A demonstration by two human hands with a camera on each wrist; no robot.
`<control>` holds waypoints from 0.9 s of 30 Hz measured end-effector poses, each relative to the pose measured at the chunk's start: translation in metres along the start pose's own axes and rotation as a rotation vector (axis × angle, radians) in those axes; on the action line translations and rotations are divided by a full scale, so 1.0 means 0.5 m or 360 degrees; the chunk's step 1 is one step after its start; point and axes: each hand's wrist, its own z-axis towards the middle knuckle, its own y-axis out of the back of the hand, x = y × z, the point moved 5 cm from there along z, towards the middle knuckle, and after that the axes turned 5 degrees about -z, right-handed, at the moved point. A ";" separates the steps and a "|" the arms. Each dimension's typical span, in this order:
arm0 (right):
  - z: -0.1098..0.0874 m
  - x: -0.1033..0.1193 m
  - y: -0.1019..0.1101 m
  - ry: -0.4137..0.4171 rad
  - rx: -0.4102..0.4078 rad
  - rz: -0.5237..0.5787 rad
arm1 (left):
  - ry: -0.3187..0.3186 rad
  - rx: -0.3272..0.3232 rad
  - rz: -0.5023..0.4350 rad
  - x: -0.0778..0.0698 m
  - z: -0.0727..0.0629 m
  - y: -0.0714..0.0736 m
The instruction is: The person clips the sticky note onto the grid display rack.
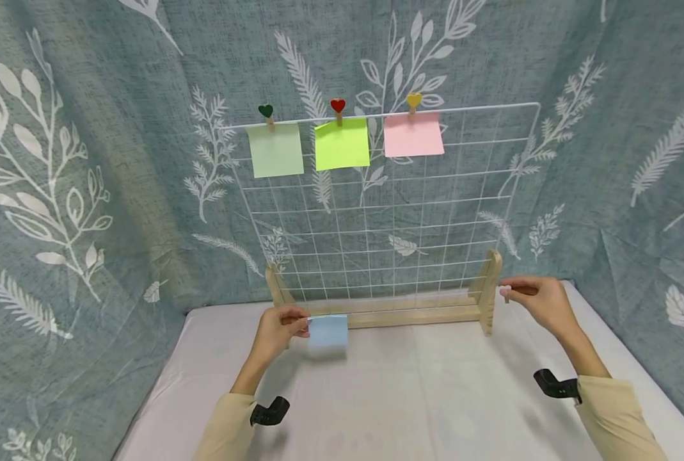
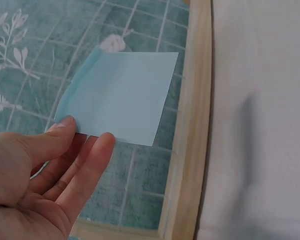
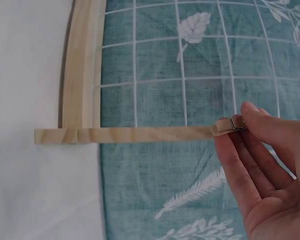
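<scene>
My left hand (image 1: 278, 330) pinches a light blue sticky note (image 1: 327, 330) by its edge, in front of the rack's left foot. In the left wrist view the note (image 2: 122, 95) lies between thumb and fingers, one side slightly curled. Between thumb and fingertips of my right hand (image 1: 543, 306) is a small wooden clothespin (image 3: 229, 125), beside the rack's right wooden foot (image 1: 488, 291); its pale pink top (image 1: 505, 291) shows in the head view. Along the top wire of the white grid rack (image 1: 491, 141) hang a pale green note (image 1: 276, 150), a lime note (image 1: 342, 146) and a pink note (image 1: 413, 137).
Heart-topped clothespins in green (image 1: 265, 111), red (image 1: 338, 106) and yellow (image 1: 414, 100) hold the hanging notes. A wooden base bar (image 1: 416, 317) joins the rack's feet on the white-covered table (image 1: 411, 397). Leaf-patterned grey-green curtains (image 1: 146, 160) surround the back and sides.
</scene>
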 end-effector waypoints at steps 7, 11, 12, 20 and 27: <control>0.008 0.017 -0.002 0.0036 -0.0012 -0.0019 | 0.0003 0.0020 -0.0052 -0.020 0.010 -0.018; 0.015 0.028 0.006 0.0010 0.0006 -0.0007 | 0.0016 0.0033 -0.0071 -0.028 0.015 -0.028; 0.017 0.031 0.008 0.0004 0.0013 0.0001 | 0.0017 0.0036 -0.0071 -0.029 0.017 -0.030; 0.036 0.064 0.032 0.0084 -0.0076 -0.0016 | -0.0089 0.0053 -0.0053 -0.048 0.024 -0.051; 0.044 0.081 0.038 0.0101 -0.0137 -0.0015 | -0.0150 0.0093 -0.0061 -0.062 0.037 -0.067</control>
